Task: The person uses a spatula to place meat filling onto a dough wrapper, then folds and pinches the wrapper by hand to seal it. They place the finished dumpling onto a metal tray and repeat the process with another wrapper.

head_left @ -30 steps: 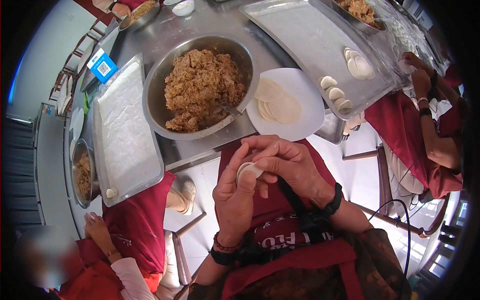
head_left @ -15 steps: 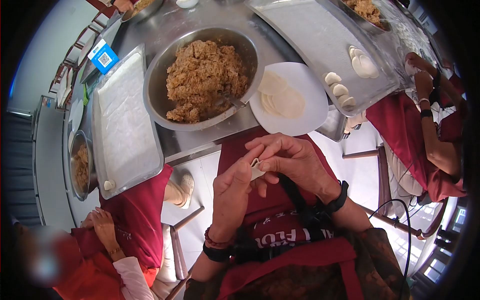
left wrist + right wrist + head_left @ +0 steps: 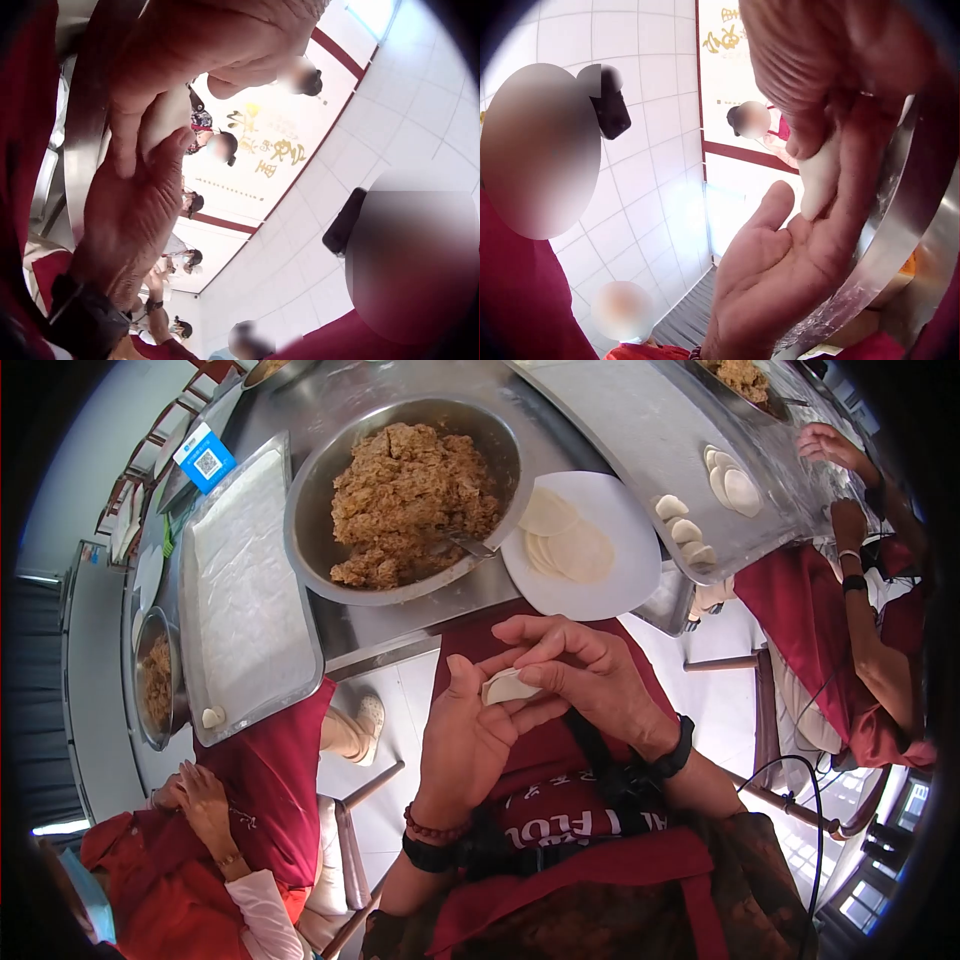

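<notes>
A folded white dumpling [image 3: 508, 687] sits between my two hands, in front of the apron and below the table edge. My left hand [image 3: 470, 735] faces palm up, its fingers extended beneath the dumpling and its thumb lifted away. Thumb and forefinger of my right hand [image 3: 590, 680] pinch the dumpling's right end. In the right wrist view, the smooth pale side of the dumpling [image 3: 820, 180] lies along the left fingers. Beyond the hands, round wrappers [image 3: 568, 545] overlap on a white plate [image 3: 625, 585]. Beside it, a steel bowl [image 3: 300, 550] holds brown filling [image 3: 410, 500] with a metal utensil handle [image 3: 468, 544].
At left stands a floured tray [image 3: 250, 590] with one small dumpling [image 3: 213, 716] at its near corner. The right tray [image 3: 600, 420] carries several dumplings [image 3: 683, 530] and wrappers [image 3: 735, 485]. People sit on both sides; a black cable [image 3: 815, 800] hangs at right.
The dumpling, earlier gaping at the top, now looks folded flat into a half-moon. My left thumb has come off it and spread outward. The right fingers stay on it.
</notes>
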`<state>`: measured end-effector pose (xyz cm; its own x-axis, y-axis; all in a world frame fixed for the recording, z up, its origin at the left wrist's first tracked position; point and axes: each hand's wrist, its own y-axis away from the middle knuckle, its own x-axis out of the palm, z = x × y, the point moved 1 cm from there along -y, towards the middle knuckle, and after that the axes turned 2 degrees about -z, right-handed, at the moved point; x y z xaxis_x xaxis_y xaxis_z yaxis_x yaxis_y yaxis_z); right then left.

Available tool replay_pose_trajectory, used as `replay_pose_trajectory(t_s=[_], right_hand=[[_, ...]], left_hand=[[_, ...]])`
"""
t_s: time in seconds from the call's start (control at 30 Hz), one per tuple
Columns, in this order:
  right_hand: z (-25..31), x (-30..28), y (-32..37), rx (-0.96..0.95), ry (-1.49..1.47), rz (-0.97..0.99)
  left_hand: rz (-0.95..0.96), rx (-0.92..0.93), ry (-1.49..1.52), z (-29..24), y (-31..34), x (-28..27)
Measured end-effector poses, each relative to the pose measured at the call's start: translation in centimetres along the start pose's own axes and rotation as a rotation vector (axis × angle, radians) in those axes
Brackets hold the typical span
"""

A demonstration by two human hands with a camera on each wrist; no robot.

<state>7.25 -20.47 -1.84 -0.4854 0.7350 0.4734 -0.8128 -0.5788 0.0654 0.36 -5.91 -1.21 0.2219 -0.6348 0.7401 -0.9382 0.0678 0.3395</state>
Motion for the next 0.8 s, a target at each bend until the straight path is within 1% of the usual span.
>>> replay_pose_trajectory(t_s=[0.03, 0.07, 0.17, 0.23, 0.33, 0.43, 0.53, 0.67, 0.73, 0.77, 0.8], right_hand=[[0.0, 0.0, 0.0, 0.037, -0.009, -0.018], [-0.2, -0.1, 0.0, -0.008, 0.082, -0.012], [-1.2, -1.0, -0.1, -0.124, 0.332, 0.022], [-1.2, -1.5, -0.2, -0.174, 0.467, 0.058], [-1.0, -1.5, -0.1, -0.173, 0.521, 0.093], [-0.1, -0.3, 0.0, 0.009, 0.433, 0.018], [-0.5, -0.5, -0.1, -0.185, 0.633, 0.072], [-0.8, -0.6, 0.2, -0.198, 0.649, 0.054], [-0.9, -0.7, 0.2, -0.235, 0.651, 0.045], [-1.1, -0.7, 0.3, -0.202, 0.535, 0.007], [-1.4, -0.6, 0.4, -0.170, 0.418, -0.031]], left_hand=[[0.014, 0.001, 0.019, -0.1, 0.0, 0.0], [0.027, 0.002, 0.038, -0.2, 0.1, 0.0], [-0.081, -0.013, 0.033, -0.4, 0.2, -0.1], [-0.056, -0.033, 0.024, -0.5, 0.2, -0.1], [-0.013, -0.074, -0.059, -0.8, 0.2, -0.1], [-0.016, -0.096, -0.104, -0.9, 0.1, 0.2], [0.002, -0.130, -0.131, -1.0, -0.1, -0.3], [0.027, -0.158, -0.169, -1.2, -0.4, -0.5], [0.013, -0.158, -0.097, -1.0, -0.4, -0.4], [0.007, -0.158, -0.062, -0.8, -0.4, -0.2], [0.038, -0.164, 0.052, -0.3, -0.5, -0.4]])
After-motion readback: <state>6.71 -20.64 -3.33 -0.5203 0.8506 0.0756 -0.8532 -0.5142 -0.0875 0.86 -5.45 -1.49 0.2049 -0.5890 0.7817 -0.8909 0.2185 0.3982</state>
